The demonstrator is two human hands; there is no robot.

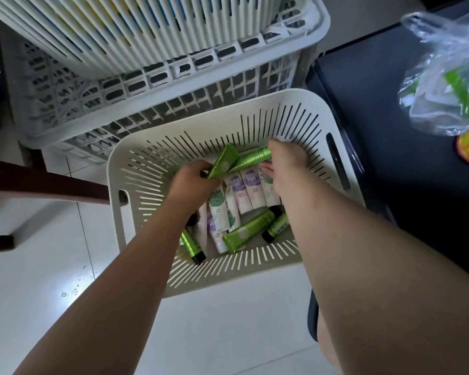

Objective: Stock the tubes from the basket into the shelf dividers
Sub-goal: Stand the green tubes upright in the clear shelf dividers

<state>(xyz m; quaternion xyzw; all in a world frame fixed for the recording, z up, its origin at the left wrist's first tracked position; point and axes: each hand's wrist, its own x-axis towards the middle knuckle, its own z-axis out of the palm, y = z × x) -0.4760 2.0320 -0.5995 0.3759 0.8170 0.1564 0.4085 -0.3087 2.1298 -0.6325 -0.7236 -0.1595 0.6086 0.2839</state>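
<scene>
Tubes [244,234] partly hidden under both forearms; labels unreadable.

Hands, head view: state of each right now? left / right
Left hand: closed on a green tube, inside the basket.
Right hand: closed on another green tube, also in the basket.

The pale tiled floor [52,266] carries a cream slotted basket [136,163] near the middle, a white lattice rack [65,104] just behind it, and dark wooden furniture legs [38,182] at the left.
</scene>
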